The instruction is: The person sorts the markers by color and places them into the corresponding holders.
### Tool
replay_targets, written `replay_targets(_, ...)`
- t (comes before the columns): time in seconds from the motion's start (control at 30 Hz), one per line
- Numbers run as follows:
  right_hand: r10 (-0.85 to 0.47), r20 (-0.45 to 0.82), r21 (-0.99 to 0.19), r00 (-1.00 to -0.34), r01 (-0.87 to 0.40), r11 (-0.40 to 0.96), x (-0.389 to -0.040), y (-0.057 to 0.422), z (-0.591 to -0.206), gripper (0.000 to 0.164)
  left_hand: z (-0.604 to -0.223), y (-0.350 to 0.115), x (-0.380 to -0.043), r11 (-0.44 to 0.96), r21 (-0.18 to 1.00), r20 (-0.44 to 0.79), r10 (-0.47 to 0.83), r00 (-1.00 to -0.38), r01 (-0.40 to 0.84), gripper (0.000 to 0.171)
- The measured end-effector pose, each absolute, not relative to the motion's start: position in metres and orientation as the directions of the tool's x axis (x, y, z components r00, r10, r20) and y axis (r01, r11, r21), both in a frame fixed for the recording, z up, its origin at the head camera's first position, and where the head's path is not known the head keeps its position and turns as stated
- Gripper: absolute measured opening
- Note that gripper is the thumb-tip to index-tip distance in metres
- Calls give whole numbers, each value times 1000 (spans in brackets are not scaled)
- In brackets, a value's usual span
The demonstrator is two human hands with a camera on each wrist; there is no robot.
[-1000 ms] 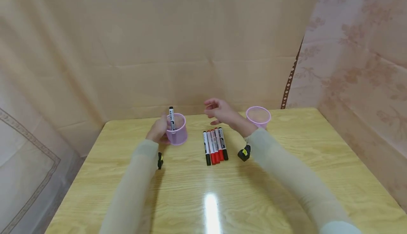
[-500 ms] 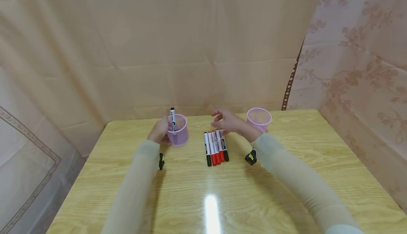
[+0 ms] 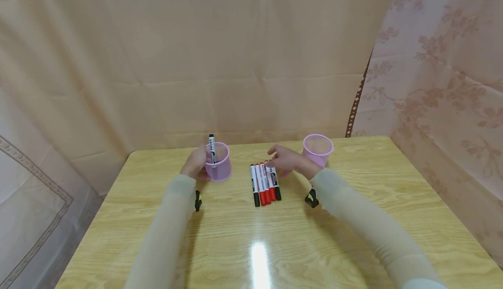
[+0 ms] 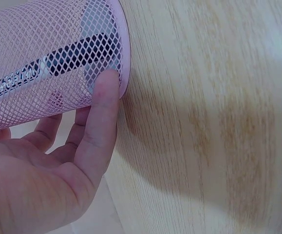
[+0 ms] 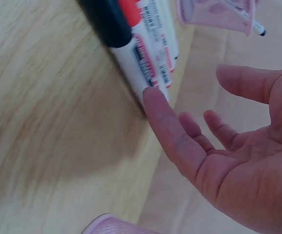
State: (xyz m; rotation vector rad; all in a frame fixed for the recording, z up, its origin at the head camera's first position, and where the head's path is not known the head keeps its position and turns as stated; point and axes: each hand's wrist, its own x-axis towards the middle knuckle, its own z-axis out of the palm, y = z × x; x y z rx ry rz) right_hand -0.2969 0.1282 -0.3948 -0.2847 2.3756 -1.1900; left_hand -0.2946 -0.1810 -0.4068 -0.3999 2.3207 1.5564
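Observation:
A pink mesh pen cup (image 3: 220,172) stands at the back left of the table, and my left hand (image 3: 194,162) holds it from its left side. Inside it a black-capped marker (image 3: 212,149) leans upright; its dark end shows through the mesh in the left wrist view. Several markers lie side by side in the middle: red markers (image 3: 268,195) between a left black marker (image 3: 256,198) and a right black marker (image 3: 277,192). My right hand (image 3: 290,159) reaches over their far ends. In the right wrist view its fingertip (image 5: 155,97) is at the right black marker, thumb spread apart.
A second pink mesh pen cup (image 3: 316,154) stands at the back right, behind the right wrist. The wooden table (image 3: 228,236) ends at a hanging beige cloth (image 3: 188,62). Patterned cloth (image 3: 452,118) hangs along the right side.
My right hand has come down and slightly right, from above the table's back to the far ends of the markers. The left hand stays at its cup.

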Motion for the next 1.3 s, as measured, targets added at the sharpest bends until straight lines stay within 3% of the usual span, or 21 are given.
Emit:
replay_targets(0.17, -370, -301, -731, -879, -37, 681, -298, 132, -406, 59, -408, -181, -295, 361, 846, -403, -48, -914, -392, 77)
replay_targets(0.57, -297, -360, -717, -884, 59, 694, -303, 132, -419, 64, -408, -182, -293, 368, 849, -391, -46, -919, -380, 78)
replay_targets(0.87, -251, -375, -735, -892, 121, 667, -305, 130, -427, 63, -408, -182, -291, 364, 848, -393, -54, -918, -384, 78)
replay_targets(1.3, -269, -444, -771, -855, 211, 601, -312, 135, -432, 62, -405, -180, -290, 365, 843, -404, -56, -913, -396, 80)
